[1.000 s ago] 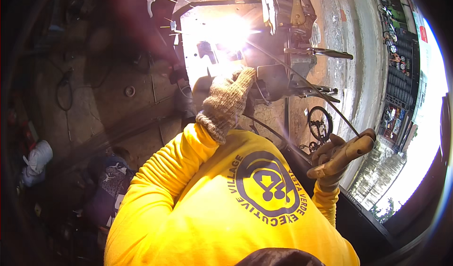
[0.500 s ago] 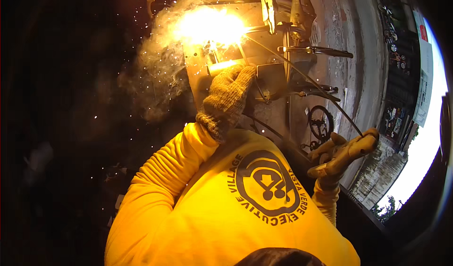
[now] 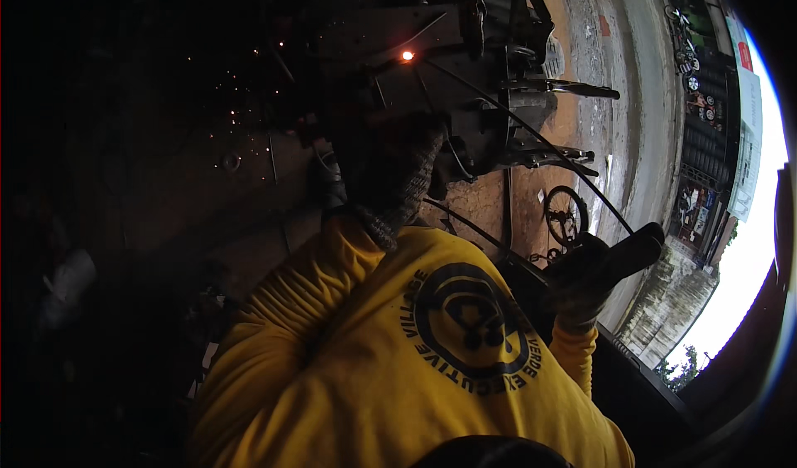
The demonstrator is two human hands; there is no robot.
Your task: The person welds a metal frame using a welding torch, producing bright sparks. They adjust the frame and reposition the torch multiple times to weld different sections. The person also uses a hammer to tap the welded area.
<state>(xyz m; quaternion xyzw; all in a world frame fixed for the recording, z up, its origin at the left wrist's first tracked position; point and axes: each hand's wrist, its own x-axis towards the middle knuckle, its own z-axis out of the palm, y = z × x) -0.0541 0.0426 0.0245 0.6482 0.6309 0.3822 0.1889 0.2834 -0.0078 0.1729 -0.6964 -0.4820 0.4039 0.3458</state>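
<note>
My gloved right hand [image 3: 581, 281] is closed round the dark handle of an electrode holder [image 3: 638, 251] at the right. From it a long thin welding rod [image 3: 535, 132] slants up and left, its far end close to a small glowing orange spot [image 3: 408, 56]. That spot lies on dark metalwork over a flat metal plate [image 3: 423, 24]. Just below it, my gloved left hand [image 3: 403, 165] is closed near a thin upright metal bar [image 3: 425, 86]. Deep shadow hides its fingers and what they grip.
Curved metal parts [image 3: 573, 89] jut out right of the plate. A spoked wheel [image 3: 566, 216] is beyond my right hand, on brown ground. A small ring-shaped piece [image 3: 230, 162] lies at the left among sparks. A grey road [image 3: 631, 70] runs along the right.
The blinding welding arc and its smoke are gone; only a small glowing spot and fewer sparks show. The scene has darkened. Both hands and the rod have hardly moved.
</note>
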